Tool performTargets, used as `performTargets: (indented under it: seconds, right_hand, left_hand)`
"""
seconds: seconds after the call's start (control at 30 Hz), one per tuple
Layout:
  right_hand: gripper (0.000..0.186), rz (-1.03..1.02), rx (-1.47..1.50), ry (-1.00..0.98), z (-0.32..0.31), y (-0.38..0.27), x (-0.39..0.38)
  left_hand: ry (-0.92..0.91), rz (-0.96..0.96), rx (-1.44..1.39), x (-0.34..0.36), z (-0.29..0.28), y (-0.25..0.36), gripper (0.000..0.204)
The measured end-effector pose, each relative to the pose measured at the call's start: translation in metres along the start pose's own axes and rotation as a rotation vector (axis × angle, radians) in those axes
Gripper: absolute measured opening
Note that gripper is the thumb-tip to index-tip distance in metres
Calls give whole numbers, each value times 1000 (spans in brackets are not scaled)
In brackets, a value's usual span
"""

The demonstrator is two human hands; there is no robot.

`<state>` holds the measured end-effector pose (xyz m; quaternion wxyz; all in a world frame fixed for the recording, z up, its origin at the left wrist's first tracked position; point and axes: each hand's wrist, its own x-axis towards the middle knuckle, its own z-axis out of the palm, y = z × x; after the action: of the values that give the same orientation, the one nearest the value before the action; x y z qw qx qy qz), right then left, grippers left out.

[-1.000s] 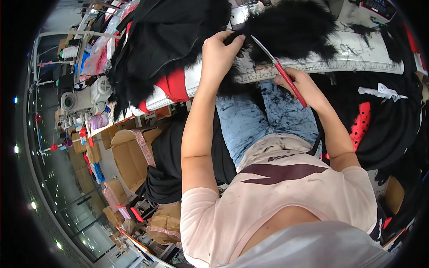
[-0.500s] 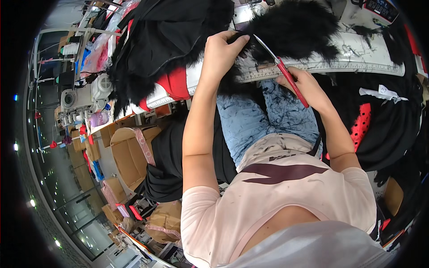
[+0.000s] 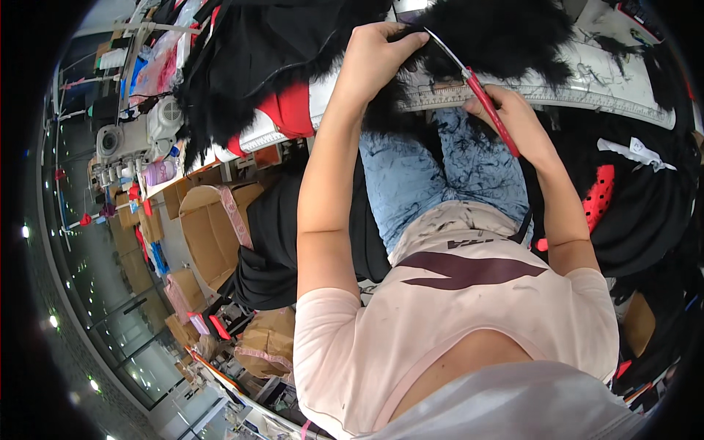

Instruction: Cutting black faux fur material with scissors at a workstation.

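My left hand reaches to the far side of the table, thumb and fingertips pinched on the edge of a black fur piece. My right hand grips a red-handled tool with a slim, pointed silver blade; whether it has one blade or two cannot be made out. Its tip points up and left, close beside my left thumb. Shaggy black fur hangs between my hands over the table's near edge. At the upper left lies a black cloth piece with a fur border.
A ruler strip runs along the near edge of the white table. Red fabric drapes over that edge. A sewing machine stands at the left, cardboard boxes below it. Dark cloth lies at the right.
Both hands and the red-handled tool sit a little higher in the picture, as does the table. The blade tip stays beside my left thumb, and both grips are kept.
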<state>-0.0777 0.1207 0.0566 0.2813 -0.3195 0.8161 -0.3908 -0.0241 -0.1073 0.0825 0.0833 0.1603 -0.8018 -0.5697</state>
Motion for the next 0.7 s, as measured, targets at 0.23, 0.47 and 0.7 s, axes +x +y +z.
performTargets:
  seconds: [0.23,0.47,0.7]
  right_hand:
    - [53,179,394,-131,1,1,3]
    - [34,128,493,-123,13,2,1]
    - [19,-68,868,252,49,6,-20]
  left_hand:
    - [-4,-169,-242,-10,-3,14,25]
    - [-113,-305,-269,-29,-15,2,23]
    - [-364,-254,-265,-74,28,-3,45]
